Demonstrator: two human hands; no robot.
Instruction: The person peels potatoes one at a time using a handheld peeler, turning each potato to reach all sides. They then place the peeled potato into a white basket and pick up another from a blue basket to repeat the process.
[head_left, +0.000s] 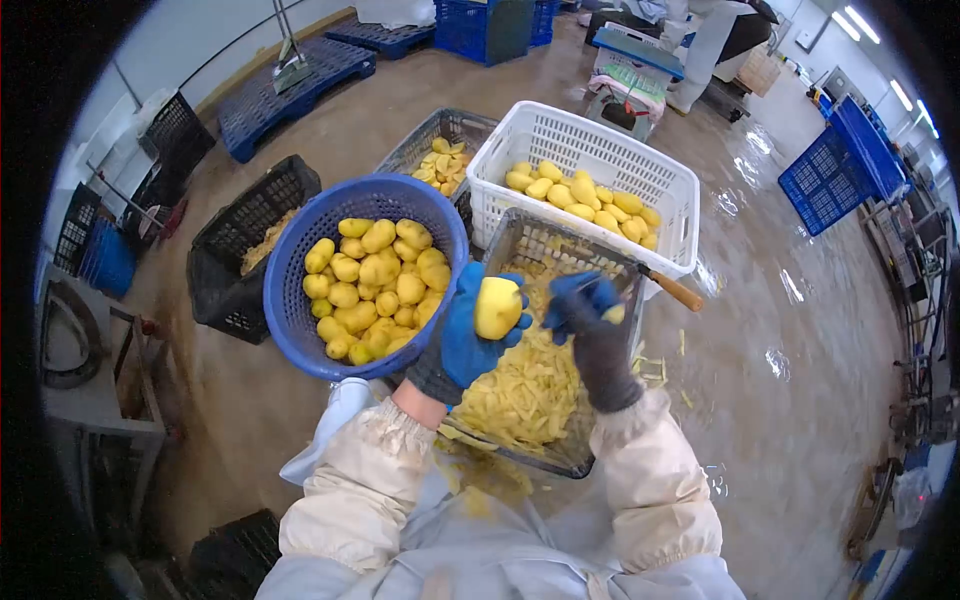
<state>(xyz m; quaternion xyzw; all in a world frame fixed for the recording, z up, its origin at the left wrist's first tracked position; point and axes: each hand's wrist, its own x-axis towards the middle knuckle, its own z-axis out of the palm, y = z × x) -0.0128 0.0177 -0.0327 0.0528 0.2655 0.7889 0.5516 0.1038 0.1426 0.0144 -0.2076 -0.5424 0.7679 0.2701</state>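
Observation:
My left hand [470, 330], in a blue glove with a dark cuff, is closed around a pale yellow mango [497, 308]. It hangs above a dark crate [520, 225] of yellow-green peel strips [525, 395]. My right hand [592, 310], also gloved, is just to the right, apart from the mango. Its fingers are curled and smeared by motion. A small yellowish bit shows at its edge, but the tool or thing in its grip cannot be made out. A wooden-handled tool [672, 288] rests at the crate's right rim, its other end hidden.
Left stands a blue round basket [285, 270] of whole yellow mangoes [375, 280]. Behind are a white crate [640, 165] of smooth yellow mangoes [580, 195] and a dark crate [475, 128] with cut pieces. A black crate [215, 245] stands farther left. The floor [770, 400] is wet.

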